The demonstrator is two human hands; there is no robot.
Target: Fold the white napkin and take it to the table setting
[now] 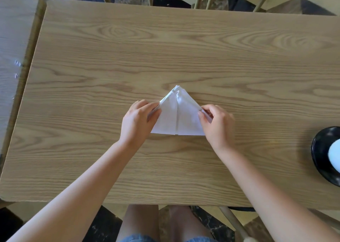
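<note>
The white napkin (177, 115) lies near the middle of the wooden surface (184, 48), folded into a triangle with its apex pointing away from the person and a crease running down its centre; the left hand (137, 121) pinches the napkin's left slanted edge between thumb and fingers; the right hand (217, 123) pinches the right slanted edge likewise; a black plate (321, 155) sits at the surface's right edge, well apart, bearing something white, cut off by the frame.
</note>
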